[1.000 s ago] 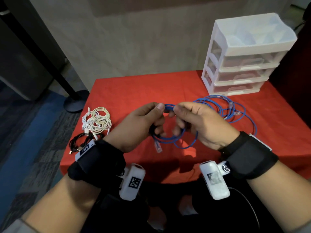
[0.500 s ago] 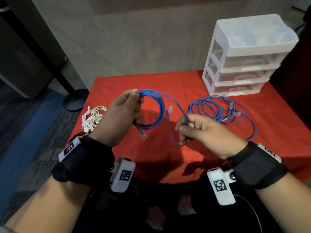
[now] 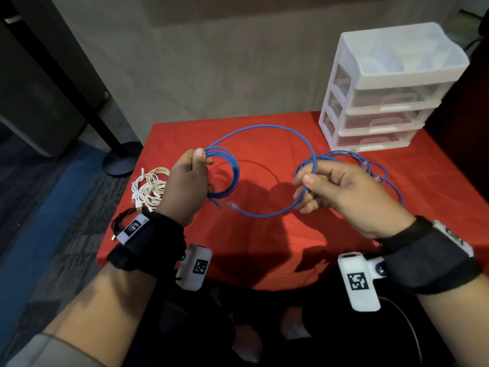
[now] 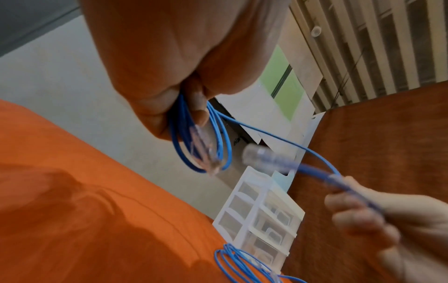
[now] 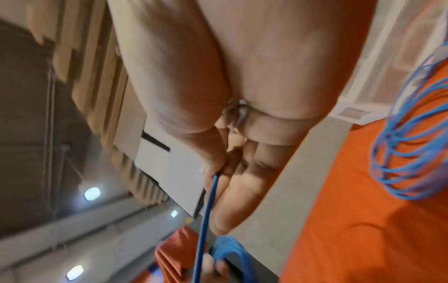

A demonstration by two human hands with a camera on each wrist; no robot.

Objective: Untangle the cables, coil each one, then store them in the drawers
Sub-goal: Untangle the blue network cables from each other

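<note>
Above the red table [image 3: 264, 234], my left hand [image 3: 202, 158] grips a small coil of the blue network cable [image 3: 234, 176] at its top. The left wrist view shows the same coil [image 4: 178, 145] hanging from my fingers with a clear plug [image 4: 208, 159] at its bottom. From there the cable rises in a wide arc [image 3: 264, 126] over to my right hand [image 3: 311, 173], which pinches it between thumb and fingers [image 5: 215, 176]. Below that hand the cable curves back left and ends in a free plug [image 3: 232, 206] [image 4: 261, 155].
A second blue cable [image 3: 381, 168] lies loosely looped on the table behind my right hand. A white cable bundle [image 3: 150, 186] and a black cable [image 3: 123, 219] lie at the table's left edge. The white drawer unit [image 3: 383, 102] stands at the back right, its drawers closed.
My hands have moved apart from the middle. The left hand rose leftward with the coil, the right went right, and the loose length now spans a wide arc between them.
</note>
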